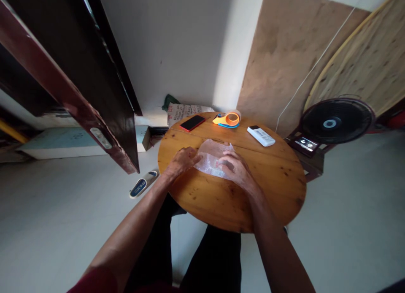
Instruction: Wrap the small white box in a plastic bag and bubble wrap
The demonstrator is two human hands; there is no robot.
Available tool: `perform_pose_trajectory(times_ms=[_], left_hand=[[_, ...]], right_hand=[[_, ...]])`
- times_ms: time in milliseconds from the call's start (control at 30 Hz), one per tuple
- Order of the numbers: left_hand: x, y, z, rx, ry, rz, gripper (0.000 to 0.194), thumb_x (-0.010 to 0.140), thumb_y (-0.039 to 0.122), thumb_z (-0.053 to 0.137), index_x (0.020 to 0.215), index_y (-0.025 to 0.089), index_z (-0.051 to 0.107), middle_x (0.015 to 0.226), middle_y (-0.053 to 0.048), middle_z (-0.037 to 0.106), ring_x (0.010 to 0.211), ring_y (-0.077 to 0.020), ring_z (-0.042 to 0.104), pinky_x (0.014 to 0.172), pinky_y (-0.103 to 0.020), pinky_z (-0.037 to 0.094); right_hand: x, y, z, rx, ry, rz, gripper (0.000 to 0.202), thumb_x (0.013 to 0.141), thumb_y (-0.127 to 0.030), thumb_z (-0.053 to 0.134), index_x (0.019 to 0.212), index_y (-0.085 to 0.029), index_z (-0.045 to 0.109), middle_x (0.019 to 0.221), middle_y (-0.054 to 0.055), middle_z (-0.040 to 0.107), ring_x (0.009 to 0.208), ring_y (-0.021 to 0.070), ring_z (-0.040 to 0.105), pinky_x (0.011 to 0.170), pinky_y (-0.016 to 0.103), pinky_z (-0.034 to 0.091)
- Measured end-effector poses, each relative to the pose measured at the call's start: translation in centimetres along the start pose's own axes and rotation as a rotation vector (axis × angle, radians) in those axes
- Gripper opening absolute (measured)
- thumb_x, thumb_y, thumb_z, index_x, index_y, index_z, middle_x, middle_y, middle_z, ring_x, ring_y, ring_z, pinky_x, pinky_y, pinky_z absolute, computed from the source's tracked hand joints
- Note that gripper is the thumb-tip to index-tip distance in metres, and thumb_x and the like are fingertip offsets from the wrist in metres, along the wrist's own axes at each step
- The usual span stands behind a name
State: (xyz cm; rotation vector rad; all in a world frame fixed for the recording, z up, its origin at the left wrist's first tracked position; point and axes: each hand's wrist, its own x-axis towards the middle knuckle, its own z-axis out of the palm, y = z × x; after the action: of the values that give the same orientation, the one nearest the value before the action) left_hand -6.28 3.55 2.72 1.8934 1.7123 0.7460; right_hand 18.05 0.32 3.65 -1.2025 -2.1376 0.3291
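Note:
A clear sheet of plastic that looks like bubble wrap lies folded on the round wooden table, in front of me. My left hand is at its left edge, thumb and fingers closed on the plastic. My right hand rests over the right part, fingers bent and apart, with the thumb touching the surface. Between the hands a small red mark shows through the layers; what it belongs to I cannot make out.
Along the table's far side are a red-edged phone, an orange and blue tape dispenser and a white device with a dark end. A black fan stands at the right. A door and a slipper are at the left.

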Motion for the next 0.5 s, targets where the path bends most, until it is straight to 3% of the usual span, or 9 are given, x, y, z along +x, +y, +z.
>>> perform_pose_trajectory(times_ms=[133,233,300,367,500], left_hand=[[0.8,0.3,1.1,-0.039,0.016,0.22,0.037,0.071,0.017,0.06,0.108,0.016,0.066,0.116,-0.014,0.062,0.108,-0.0264,0.056,0.096,-0.039,0.043],[1.6,0.2,1.4,-0.04,-0.038,0.27,0.022,0.065,0.012,0.06,0.085,0.018,0.069,0.104,-0.011,0.065,0.11,-0.0276,0.054,0.101,-0.042,0.039],[1.8,0.1,1.3,-0.048,-0.052,0.281,0.011,0.064,0.012,0.059,0.07,0.018,0.066,0.094,-0.009,0.066,0.104,-0.0257,0.056,0.099,-0.04,0.041],[1.7,0.2,1.0,-0.111,-0.063,0.245,0.008,0.066,0.014,0.058,0.069,0.018,0.064,0.09,-0.007,0.066,0.095,-0.0227,0.059,0.092,-0.035,0.045],[1.2,0.7,0.6,-0.282,-0.112,0.184,0.028,0.069,0.019,0.056,0.096,0.018,0.064,0.099,-0.006,0.067,0.084,-0.0183,0.061,0.073,-0.027,0.049]], right_hand=[[0.0,-0.1,0.0,0.002,-0.01,0.0,0.016,0.086,-0.03,0.056,0.09,-0.022,0.069,0.118,0.009,0.06,0.115,0.0249,0.055,0.103,0.042,0.041],[0.0,0.1,0.1,-0.003,0.003,-0.008,0.015,0.085,-0.029,0.056,0.09,-0.023,0.069,0.118,0.009,0.061,0.115,0.0246,0.055,0.103,0.041,0.041],[0.0,0.2,0.1,-0.004,0.013,-0.011,0.015,0.085,-0.029,0.057,0.09,-0.023,0.069,0.118,0.008,0.061,0.114,0.0244,0.056,0.102,0.041,0.042],[0.0,0.3,0.2,0.0,0.013,-0.014,0.014,0.085,-0.03,0.058,0.089,-0.023,0.069,0.118,0.008,0.061,0.112,0.0246,0.057,0.101,0.04,0.043],[0.1,0.3,0.2,0.004,0.012,-0.013,0.013,0.084,-0.03,0.058,0.089,-0.023,0.068,0.117,0.008,0.061,0.113,0.0252,0.056,0.101,0.041,0.043]])
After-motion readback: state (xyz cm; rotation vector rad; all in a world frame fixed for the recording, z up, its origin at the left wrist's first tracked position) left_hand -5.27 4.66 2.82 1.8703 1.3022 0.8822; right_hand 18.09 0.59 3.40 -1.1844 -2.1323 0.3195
